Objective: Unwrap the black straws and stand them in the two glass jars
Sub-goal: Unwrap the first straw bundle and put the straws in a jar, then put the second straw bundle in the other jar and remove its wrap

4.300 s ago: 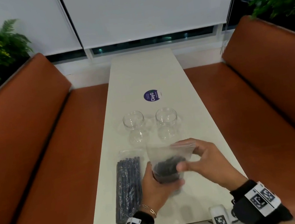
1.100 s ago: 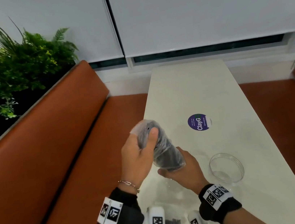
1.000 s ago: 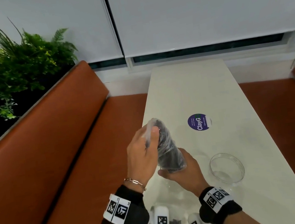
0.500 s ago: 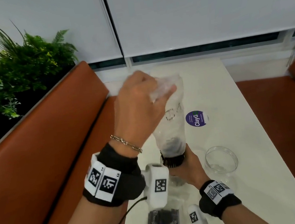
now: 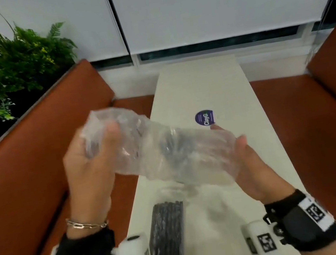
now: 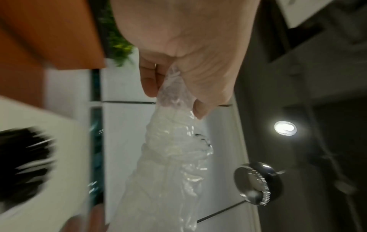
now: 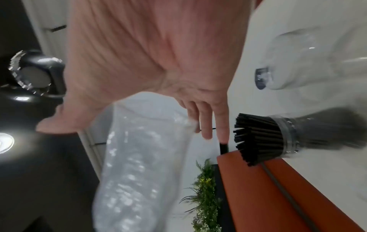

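A person's two hands are holding a crumpled clear plastic wrapper [image 5: 161, 149] in the air above a white counter [image 5: 200, 84]. The left hand [image 5: 89, 171] is gripping the wrapper's bunched left end, fingers curled round it; the right hand [image 5: 252, 165] is cupping the wider right end with fingers nearly straight, its grip loose. A bunch of black straws [image 7: 258, 139] is standing in a glass jar [image 7: 290, 138] on the near counter; another wrapped pack of straws [image 5: 167, 239] is lying flat between the wrists. A round purple sticker [image 5: 204, 118] is showing farther along.
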Tool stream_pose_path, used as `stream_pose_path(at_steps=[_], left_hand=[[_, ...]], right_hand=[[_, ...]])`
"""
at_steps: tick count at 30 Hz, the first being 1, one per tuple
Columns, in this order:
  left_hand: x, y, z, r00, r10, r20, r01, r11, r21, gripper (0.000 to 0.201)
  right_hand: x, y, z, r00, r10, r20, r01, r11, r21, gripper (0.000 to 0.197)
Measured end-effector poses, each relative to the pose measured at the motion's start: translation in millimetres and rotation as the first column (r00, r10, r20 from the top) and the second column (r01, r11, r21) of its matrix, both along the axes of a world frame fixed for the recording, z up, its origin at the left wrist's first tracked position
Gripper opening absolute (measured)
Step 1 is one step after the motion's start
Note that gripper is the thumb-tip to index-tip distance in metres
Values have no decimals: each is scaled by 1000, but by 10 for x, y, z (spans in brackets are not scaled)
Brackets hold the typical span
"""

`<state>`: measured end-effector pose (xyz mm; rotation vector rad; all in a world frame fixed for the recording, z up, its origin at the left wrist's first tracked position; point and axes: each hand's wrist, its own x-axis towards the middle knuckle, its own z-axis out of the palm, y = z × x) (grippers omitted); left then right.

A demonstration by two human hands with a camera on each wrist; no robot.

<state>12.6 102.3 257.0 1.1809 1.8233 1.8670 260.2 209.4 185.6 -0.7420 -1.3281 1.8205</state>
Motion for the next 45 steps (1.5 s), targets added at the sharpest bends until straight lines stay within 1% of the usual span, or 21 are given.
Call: stream_pose_path(at_steps=[2, 4, 6, 7, 9, 12, 15, 17, 19, 24, 28, 30, 32, 33, 34, 37, 39, 41, 42, 44, 45], left_hand=[[186, -172, -413, 988, -95, 123, 114, 981, -155, 34], [403, -320, -746, 962, -125, 243, 196, 935, -297, 43], [571, -463, -1095, 870, -151, 469, 333, 882, -334, 66], [652, -528, -1252, 810, -121, 573, 374, 859, -348, 68], [735, -618, -1633, 769, -14, 639, 379, 815, -438, 58], [909, -708, -2037, 841, 105, 531, 263, 778, -570, 38], [1213, -738, -2064, 903, 49, 427, 248, 751, -611, 58], [1421, -746, -2004, 858, 27, 512, 332, 731, -596, 59], [1588, -743, -2014, 823, 46, 567, 339, 761, -553, 52], [1544, -719, -2123, 873, 135, 468, 126, 866, -485, 34], [1383, -665, -2092, 908, 202, 366, 5, 869, -494, 43], [1363, -622, -2066, 831, 187, 524, 181, 800, -572, 50], [1333, -645, -2082, 783, 104, 613, 413, 650, -638, 57], [1331, -674, -2093, 802, 62, 595, 442, 609, -659, 49], [1325, -680, -2104, 831, 47, 554, 412, 617, -670, 38], [1298, -592, -2091, 878, 116, 464, 204, 785, -584, 23], [1179, -496, -2076, 916, 212, 339, 6, 840, -542, 15], [977, -463, -2126, 959, 273, 72, -174, 773, -610, 27], [872, -486, -2184, 962, 255, -93, -249, 692, -678, 42], [697, -581, -2356, 943, 116, -310, -325, 503, -801, 88], [621, -636, -2458, 944, 59, -324, -318, 421, -849, 112]], right_hand=[[197, -130, -72, 993, -48, 106, 56, 995, -78, 98], [419, -260, -231, 961, -104, 255, 111, 994, -14, 51], [668, -415, -451, 917, -170, 361, 152, 985, 76, 21], [796, -494, -577, 894, -197, 403, 163, 980, 117, 16], [1026, -646, -831, 838, -243, 488, 179, 968, 175, 17], [1279, -818, -1101, 697, -387, 604, 274, 922, 274, 25], [1435, -969, -1225, 602, -491, 630, 291, 869, 399, 24], [1491, -1047, -1265, 565, -541, 623, 291, 837, 463, 22], [1520, -1103, -1284, 542, -571, 617, 296, 817, 495, 20], [1733, -1068, -1236, 513, -581, 632, 357, 814, 458, 23], [1794, -989, -1231, 534, -560, 633, 413, 826, 383, 28], [1769, -964, -1247, 552, -570, 609, 459, 817, 348, 32], [1778, -923, -1289, 578, -563, 591, 471, 821, 322, 35], [1790, -892, -1321, 590, -553, 588, 462, 829, 316, 36], [1796, -857, -1347, 598, -543, 590, 452, 836, 311, 36], [1785, -734, -1412, 577, -525, 625, 428, 847, 317, 35], [1759, -619, -1478, 541, -534, 650, 416, 842, 344, 37], [1727, -464, -1598, 505, -511, 696, 378, 856, 354, 40], [1711, -395, -1679, 483, -484, 729, 345, 871, 350, 44], [1683, -299, -1845, 414, -423, 806, 295, 900, 320, 61], [1660, -293, -1902, 372, -401, 837, 282, 908, 309, 73]])
